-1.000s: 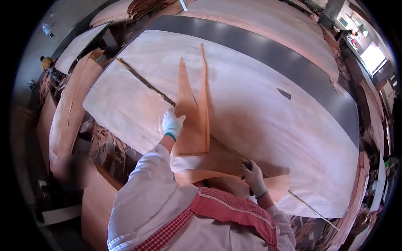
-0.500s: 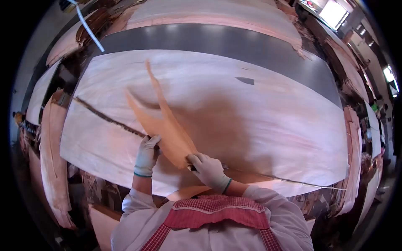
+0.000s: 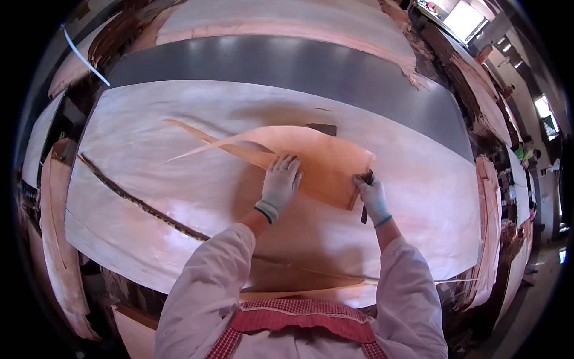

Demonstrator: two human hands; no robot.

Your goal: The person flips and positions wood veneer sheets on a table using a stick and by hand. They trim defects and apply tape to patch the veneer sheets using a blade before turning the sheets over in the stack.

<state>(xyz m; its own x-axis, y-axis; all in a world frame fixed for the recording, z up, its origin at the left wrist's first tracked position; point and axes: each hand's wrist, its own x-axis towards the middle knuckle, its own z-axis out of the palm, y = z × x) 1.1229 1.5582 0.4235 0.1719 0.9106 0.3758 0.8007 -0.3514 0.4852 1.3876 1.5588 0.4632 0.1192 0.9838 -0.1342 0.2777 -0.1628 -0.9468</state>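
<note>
A torn piece of orange wood veneer [image 3: 326, 164] is held above a large pale veneer sheet [image 3: 137, 137], its thin split ends trailing to the left. My left hand [image 3: 280, 184], in a white glove, lies on the piece's near edge with fingers stretched out. At the piece's right end is my right hand [image 3: 373, 197], also gloved, closed round a narrow dark knife [image 3: 364, 214] whose strip sticks out below the fingers. Just beyond the piece, a dark grey hole [image 3: 323, 128] shows in the pale sheet.
A long dark-edged split [image 3: 143, 206] runs across the sheet's left part. Loose orange strips [image 3: 311, 292] lie at the near edge. Past the sheet are a grey tabletop [image 3: 269, 60] and another veneer stack [image 3: 281, 21]. More veneer [image 3: 60, 221] hangs at the left.
Both hands have moved away from my body and to the right with the veneer piece. It has swung from pointing away to lying crosswise near the hole, and my left hand now rests on it.
</note>
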